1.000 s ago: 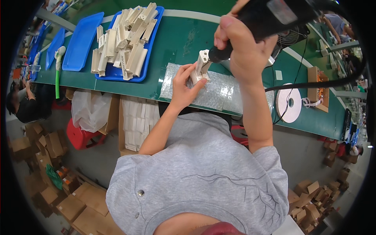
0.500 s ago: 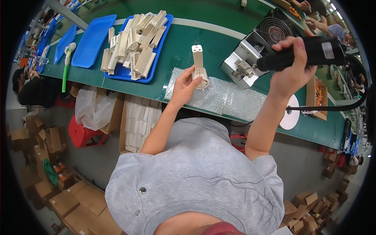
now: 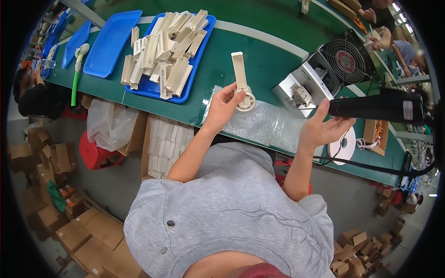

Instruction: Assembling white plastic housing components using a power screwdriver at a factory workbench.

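My left hand is closed around a cream plastic piece with a long trough-shaped handle and a round ring-like end. It holds the piece over the clear bubble wrap on the green bench. My right hand has its thumb and fingers spread, just below the near end of a black electric screwdriver on a cable. The fingers are not wrapped round the tool; whether they still touch it I cannot tell. Beyond stands a metal screw feeder with a black fan.
Cream plastic handle pieces are heaped in a blue tray. Left of it lie another blue tray and a green-handled tool. At right are a white tape reel and a cardboard box. Other people work across the bench.
My right hand has come down and loosened from the screwdriver, its fingers opening. The screwdriver has shifted right and down. My left hand has tilted the cream piece, showing its round end.
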{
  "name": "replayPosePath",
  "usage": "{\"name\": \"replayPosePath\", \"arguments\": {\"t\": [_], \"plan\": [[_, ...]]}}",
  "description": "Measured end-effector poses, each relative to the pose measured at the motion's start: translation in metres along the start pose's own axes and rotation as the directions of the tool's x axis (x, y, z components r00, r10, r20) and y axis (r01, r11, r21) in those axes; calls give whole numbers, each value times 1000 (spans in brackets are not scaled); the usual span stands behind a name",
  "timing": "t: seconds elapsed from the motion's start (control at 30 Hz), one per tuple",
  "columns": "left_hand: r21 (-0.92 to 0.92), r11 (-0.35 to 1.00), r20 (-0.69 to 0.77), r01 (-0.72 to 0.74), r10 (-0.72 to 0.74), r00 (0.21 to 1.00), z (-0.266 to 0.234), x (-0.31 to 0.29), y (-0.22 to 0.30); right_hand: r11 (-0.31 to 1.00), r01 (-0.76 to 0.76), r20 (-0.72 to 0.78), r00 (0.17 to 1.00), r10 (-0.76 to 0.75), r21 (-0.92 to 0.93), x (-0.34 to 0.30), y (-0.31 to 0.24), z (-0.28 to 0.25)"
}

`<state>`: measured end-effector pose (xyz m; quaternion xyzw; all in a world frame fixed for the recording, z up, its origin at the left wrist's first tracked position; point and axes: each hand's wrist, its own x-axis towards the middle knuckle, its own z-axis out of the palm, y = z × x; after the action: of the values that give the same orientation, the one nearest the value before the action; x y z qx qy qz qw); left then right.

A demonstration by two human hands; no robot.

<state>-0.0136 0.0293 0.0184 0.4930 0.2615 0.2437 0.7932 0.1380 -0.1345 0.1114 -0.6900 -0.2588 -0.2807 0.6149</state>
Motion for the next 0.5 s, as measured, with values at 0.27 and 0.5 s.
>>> {"name": "replayPosePath", "arguments": {"t": [0.27, 0.5], "plan": [[-79, 997, 54, 15, -11, 998, -3, -1, 28, 971, 231, 431, 872, -234, 61, -42, -26, 31], [-38, 912, -69, -409, 405, 912, -35, 23, 117, 964, -52, 675, 724, -143, 260, -13, -67, 187]]}}
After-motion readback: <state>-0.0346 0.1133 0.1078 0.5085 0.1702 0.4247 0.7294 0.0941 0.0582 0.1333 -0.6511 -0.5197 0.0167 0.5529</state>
